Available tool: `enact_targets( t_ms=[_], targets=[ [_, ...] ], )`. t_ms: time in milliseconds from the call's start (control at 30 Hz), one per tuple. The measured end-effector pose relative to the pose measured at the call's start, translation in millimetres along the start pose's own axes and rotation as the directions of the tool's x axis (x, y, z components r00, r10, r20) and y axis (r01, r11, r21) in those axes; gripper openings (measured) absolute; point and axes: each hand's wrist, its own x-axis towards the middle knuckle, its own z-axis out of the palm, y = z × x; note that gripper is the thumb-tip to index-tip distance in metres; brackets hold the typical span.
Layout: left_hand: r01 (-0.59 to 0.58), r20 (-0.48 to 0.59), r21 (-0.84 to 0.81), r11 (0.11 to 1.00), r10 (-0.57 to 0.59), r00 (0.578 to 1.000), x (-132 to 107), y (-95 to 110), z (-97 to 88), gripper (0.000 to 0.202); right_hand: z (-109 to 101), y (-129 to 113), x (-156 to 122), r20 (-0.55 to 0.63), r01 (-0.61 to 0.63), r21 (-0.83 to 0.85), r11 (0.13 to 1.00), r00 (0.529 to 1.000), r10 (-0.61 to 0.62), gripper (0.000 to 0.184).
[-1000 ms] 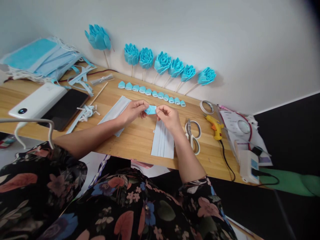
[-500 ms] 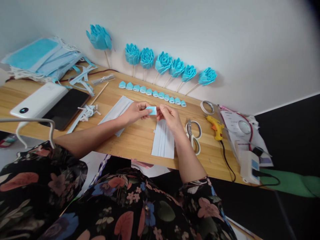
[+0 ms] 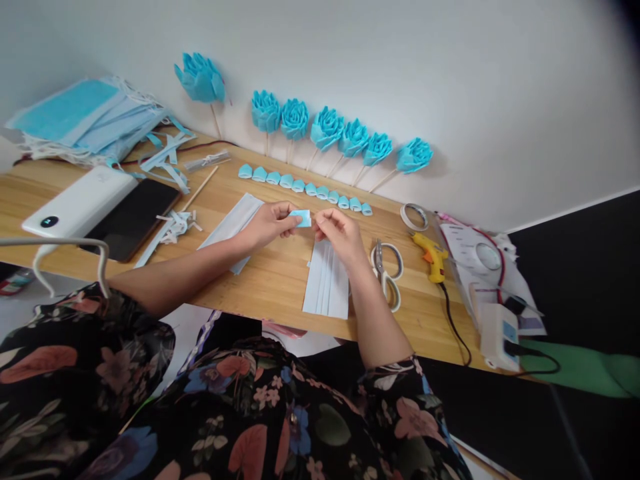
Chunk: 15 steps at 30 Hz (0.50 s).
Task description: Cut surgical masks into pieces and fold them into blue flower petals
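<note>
My left hand (image 3: 270, 223) pinches a small folded blue piece of mask fabric (image 3: 302, 218) above the wooden table (image 3: 260, 280). My right hand (image 3: 337, 233) is just right of the piece, fingers curled and pinched near its edge; whether it still touches the piece is unclear. Under the right hand lies a stack of pale blue strips (image 3: 327, 283). A pleated mask sheet (image 3: 231, 223) lies under the left forearm. Behind the hands runs a row of several small folded blue petals (image 3: 305, 187).
Several blue fabric roses on sticks (image 3: 325, 130) lean on the wall. A pile of masks (image 3: 80, 120), a white power bank (image 3: 75, 203), a phone (image 3: 133, 217) and trimmings sit left. Scissors (image 3: 386, 270), tape roll (image 3: 413, 215), yellow glue gun (image 3: 433, 257) and a white plug box (image 3: 497, 333) lie right.
The blue piece has been folded smaller and now sits in the left fingers. My right hand has eased slightly away from it.
</note>
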Motion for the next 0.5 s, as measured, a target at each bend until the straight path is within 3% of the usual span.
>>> enact_targets(
  t_ms=[233,500],
  targets=[
    [-0.011,-0.022,0.002,1.000,0.011,1.000,0.4,-0.6,0.0,0.016,-1.2,2.9,0.2,-0.020,0.073,-0.154,0.985,0.997,-0.077,0.020],
    [-0.024,0.007,0.017,1.000,0.024,1.000,0.3,-4.0,0.8,0.019,2.1,1.5,-1.4,-0.045,0.068,-0.219,0.973,0.996,-0.080,0.023]
  ],
)
